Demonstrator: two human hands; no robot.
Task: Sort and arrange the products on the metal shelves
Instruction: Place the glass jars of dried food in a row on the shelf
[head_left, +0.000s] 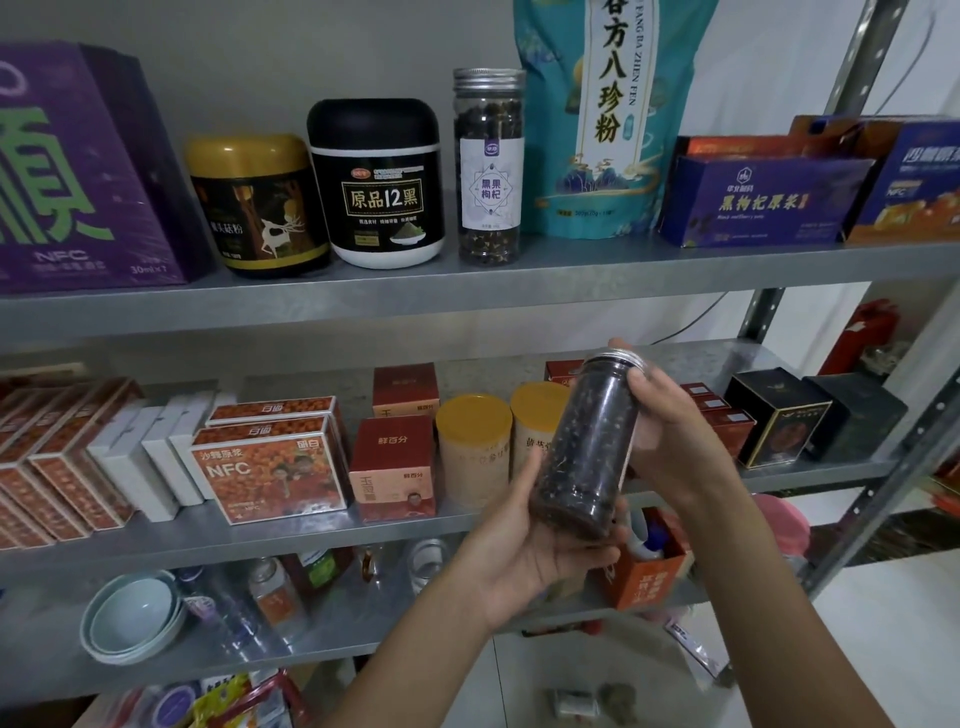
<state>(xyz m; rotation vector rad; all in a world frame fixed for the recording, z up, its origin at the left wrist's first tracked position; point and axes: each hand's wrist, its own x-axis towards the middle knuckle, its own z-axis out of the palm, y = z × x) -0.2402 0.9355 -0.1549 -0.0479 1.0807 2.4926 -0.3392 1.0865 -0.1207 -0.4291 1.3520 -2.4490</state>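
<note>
Jar in hand: clear plastic jar w/ silver screw lid (592, 447), packed w/ dark dried berries. It is held tilted, lid end up and to the right, in front of the grey metal middle shelf (260, 540), touching no shelf.

Both hands are clamped on it, one at each end and apart. We note the left hand (519, 551) cupping the base from below, fingers curled round the bottom. The right hand (670, 431) grips the upper part just under the lid, thumb across the front.

Grey metal top shelf (467, 296), L to R:
- purple carton w/ green lettering (78, 171)
- gold-lidded dark jar (260, 208)
- black-lidded tub (376, 187)
- tall clear jar w/ white label (488, 166), same sort of contents as the held one
- teal pouch (608, 114)
- blue boxes (763, 197)

Middle shelf just behind the held jar: yellow-lidded beige canisters (474, 447), w/ red square boxes (395, 467) and orange NFC boxes (270, 467) to their left.
</note>
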